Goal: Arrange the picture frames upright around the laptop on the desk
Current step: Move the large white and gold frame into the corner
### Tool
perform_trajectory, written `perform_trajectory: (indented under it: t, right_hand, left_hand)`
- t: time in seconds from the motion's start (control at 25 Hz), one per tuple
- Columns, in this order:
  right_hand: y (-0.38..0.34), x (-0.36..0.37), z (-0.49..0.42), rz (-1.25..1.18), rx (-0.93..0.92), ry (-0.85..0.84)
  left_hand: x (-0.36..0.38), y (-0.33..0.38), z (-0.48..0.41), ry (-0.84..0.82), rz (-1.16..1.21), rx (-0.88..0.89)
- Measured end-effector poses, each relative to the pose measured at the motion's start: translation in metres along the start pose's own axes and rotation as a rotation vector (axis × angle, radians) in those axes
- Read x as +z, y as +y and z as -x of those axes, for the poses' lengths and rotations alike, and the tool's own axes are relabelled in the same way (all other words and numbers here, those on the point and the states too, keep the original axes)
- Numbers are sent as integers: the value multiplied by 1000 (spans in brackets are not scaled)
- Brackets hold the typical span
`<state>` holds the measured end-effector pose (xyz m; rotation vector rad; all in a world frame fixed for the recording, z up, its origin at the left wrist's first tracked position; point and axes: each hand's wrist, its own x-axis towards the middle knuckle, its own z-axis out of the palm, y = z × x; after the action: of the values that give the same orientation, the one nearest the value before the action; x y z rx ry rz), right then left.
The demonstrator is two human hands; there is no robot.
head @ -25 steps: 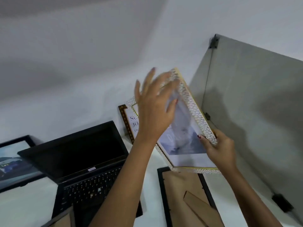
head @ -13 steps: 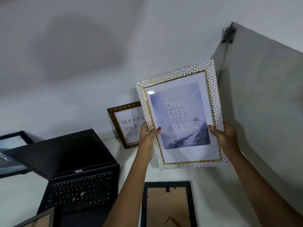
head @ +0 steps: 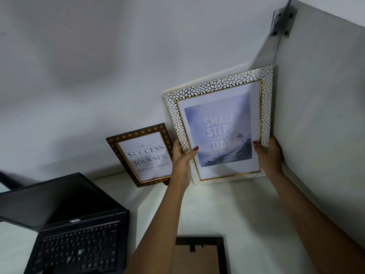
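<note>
1. Step in hand: placing the white mosaic frame (head: pixel 217 91) upright in the back right corner of the desk (head: pixel 227 210), right of the laptop (head: pixel 79 234). The print faces the camera and reads "Small steps every day"
2. Where it is: its lower edge is down near the desk at the wall (head: pixel 98 76), but I can't tell if it touches yet. Its right edge sits just beside, maybe touching, the grey side partition (head: pixel 325 115). Its left edge overlaps the dark patterned frame (head: pixel 138 135), which already leans upright against the wall
3. Grip, left hand (head: pixel 180 165): clamped on the frame's lower left edge, thumb across the front border, fingers hidden behind
4. Grip, right hand (head: pixel 269 155): clamped on the lower right edge, thumb on the front, fingers behind and out of view. Both hands carry the frame; neither is slack
5. Next move, my read: seat the bottom edge on the desk, tip the top back against the wall, or onto its stand if it has one, check it holds, then let go one hand at a time
6. Remaining: a black frame (head: pixel 199 242) lies face down at the near edge, backing up, not yet stood. Watch for the big frame nudging the patterned one during release
</note>
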<state>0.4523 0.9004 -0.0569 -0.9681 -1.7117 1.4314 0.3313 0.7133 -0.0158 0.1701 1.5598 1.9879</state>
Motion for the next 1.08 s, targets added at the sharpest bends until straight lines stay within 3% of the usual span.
perform_trajectory:
  t: [0.44,0.64,0.72,0.8,0.96,1.08]
  right_hand:
    - [15,12,-16,320,-3,30]
    - [6,7,-3,315,106,1]
    - [4,4,28,343,69,22]
    - [5,2,74,378,58,-41]
    - [17,2,164,402,204,-283]
    - [16,6,214,410,179,-408]
  left_hand:
    - [0,-3,-6,18,32,70]
    - [0,-12,1,66,-218,44]
    - [-2,-23,22,87,-311,42]
    - [-9,-34,59,137,-386,0]
    - [-43,-64,130,150,-429,-129]
    - [-77,-75,175,197,-441,-144]
